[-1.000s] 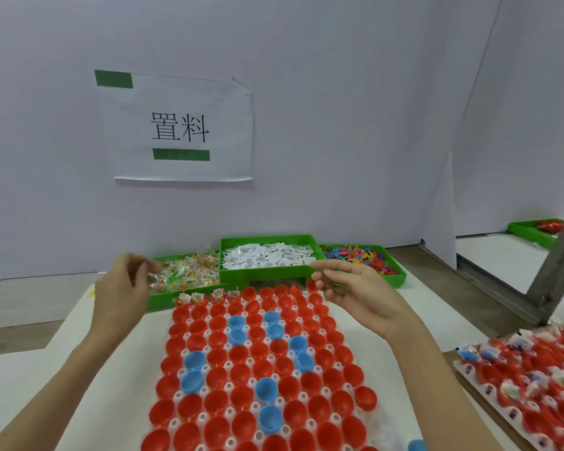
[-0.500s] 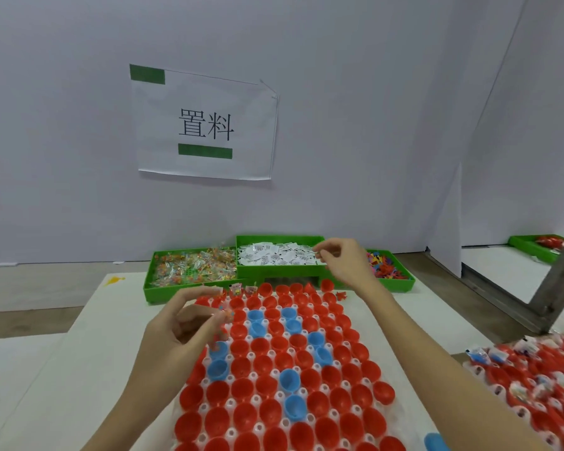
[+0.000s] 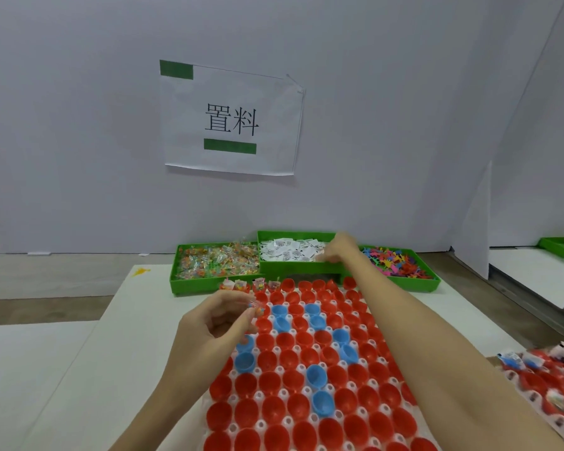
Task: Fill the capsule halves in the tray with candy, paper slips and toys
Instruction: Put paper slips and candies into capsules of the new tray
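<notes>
With a wrapped candy (image 3: 257, 308) pinched in the left hand (image 3: 215, 323) over the tray (image 3: 293, 369) top-left & the right hand (image 3: 334, 249) fingers curled into the paper slips (image 3: 290, 250), grip unclear, candy is best dropped into an empty far-row half, 1 slip only lifted.

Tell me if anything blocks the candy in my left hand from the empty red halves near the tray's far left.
Nothing visible does. The left hand pinches a wrapped candy right above open red capsule halves; the right hand is off at the paper slips.

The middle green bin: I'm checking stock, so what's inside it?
The middle green bin holds white paper slips. The right hand reaches in, covering its right end; any slip pinched can't be seen.
</notes>
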`<state>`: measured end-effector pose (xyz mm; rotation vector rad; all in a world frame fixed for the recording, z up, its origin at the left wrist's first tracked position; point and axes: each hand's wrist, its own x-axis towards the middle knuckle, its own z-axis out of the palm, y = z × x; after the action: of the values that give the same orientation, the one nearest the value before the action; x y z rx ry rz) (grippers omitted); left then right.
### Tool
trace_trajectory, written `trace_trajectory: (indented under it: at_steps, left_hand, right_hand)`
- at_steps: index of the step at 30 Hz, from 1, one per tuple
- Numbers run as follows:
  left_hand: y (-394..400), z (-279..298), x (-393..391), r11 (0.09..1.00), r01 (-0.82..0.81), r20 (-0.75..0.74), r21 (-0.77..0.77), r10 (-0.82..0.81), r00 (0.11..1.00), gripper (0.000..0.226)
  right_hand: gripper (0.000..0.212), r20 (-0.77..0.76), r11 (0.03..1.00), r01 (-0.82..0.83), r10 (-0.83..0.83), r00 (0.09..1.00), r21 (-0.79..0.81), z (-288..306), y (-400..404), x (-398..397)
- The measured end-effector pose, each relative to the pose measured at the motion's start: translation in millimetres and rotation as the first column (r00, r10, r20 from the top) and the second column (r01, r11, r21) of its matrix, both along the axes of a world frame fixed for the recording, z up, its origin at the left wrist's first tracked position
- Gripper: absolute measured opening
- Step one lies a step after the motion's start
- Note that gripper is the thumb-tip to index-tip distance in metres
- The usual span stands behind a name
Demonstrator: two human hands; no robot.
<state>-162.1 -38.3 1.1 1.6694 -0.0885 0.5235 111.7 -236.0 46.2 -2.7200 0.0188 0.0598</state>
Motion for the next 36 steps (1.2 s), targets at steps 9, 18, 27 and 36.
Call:
trace_trajectory:
  at_steps: [9, 18, 27, 36]
  left_hand:
    - [-5.8, 2.0, -3.3, 1.000, 0.026, -0.039, 0.010, -0.026, 0.999, 0.008]
    - [-18.8, 11.9, -12.2, 0.996, 0.071, -0.023, 0.052, -0.070, 0.997, 0.009]
    - [-30.4, 11.0, -15.5, 0.995, 0.033, 0.018, 0.091, -0.035, 0.999, 0.013]
    - [-26.4, 7.1, -15.5, 0.925, -0.065, 0.129, 0.375, 0.017, 0.992, 0.029]
  right_hand:
    - [0.028, 0.244, 0.861, -0.117, -0.009, 0.970, 0.495, -5.0, -19.8, -39.9]
    - [0.011, 0.236, 0.552, -0.344, 0.259, 0.937, 0.760, 19.2, -45.4, -163.4]
    - [0.010, 0.178, 0.504, -0.464, 0.515, 0.839, 0.729, 8.4, -32.6, -214.3]
    - [0.013, 0.222, 0.557, -0.588, 0.587, 0.778, 0.587, 1.5, -28.3, -216.0]
